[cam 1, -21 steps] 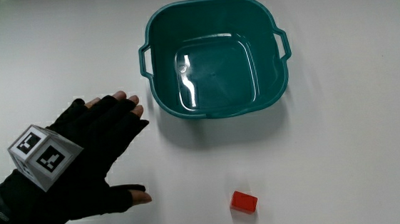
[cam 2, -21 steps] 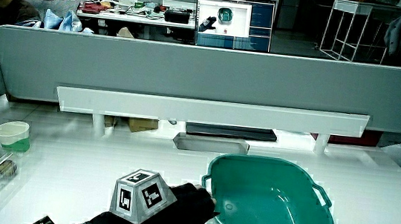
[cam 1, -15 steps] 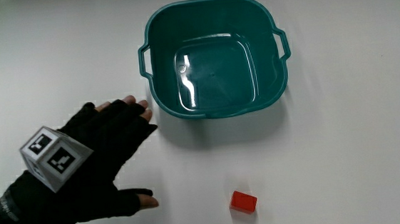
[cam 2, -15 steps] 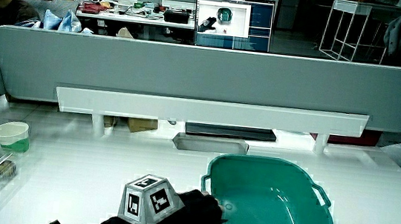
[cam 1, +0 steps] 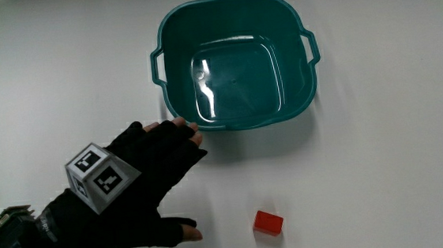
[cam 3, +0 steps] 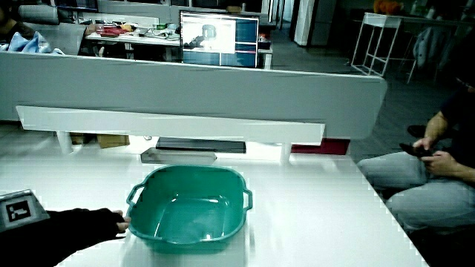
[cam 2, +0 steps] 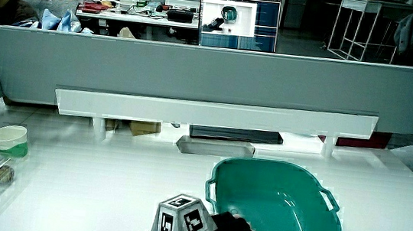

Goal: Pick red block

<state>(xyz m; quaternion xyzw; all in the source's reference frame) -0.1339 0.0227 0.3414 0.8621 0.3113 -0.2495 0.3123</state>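
A: A gloved hand (cam 1: 143,182), fingers spread and holding nothing, hovers over the white tabletop (cam 1: 397,142) beside a teal tub (cam 1: 236,63). Where is the block (cam 1: 268,223)?

B: On the tabletop, nearer the person than the tub, beside the hand's thumb but apart from it. Neither side view shows it.

A: Which step is this?

B: The reach, by my reading; nothing is grasped yet. The next move calls for bringing the hand over the block, lowering, and closing thumb and fingers on its sides.
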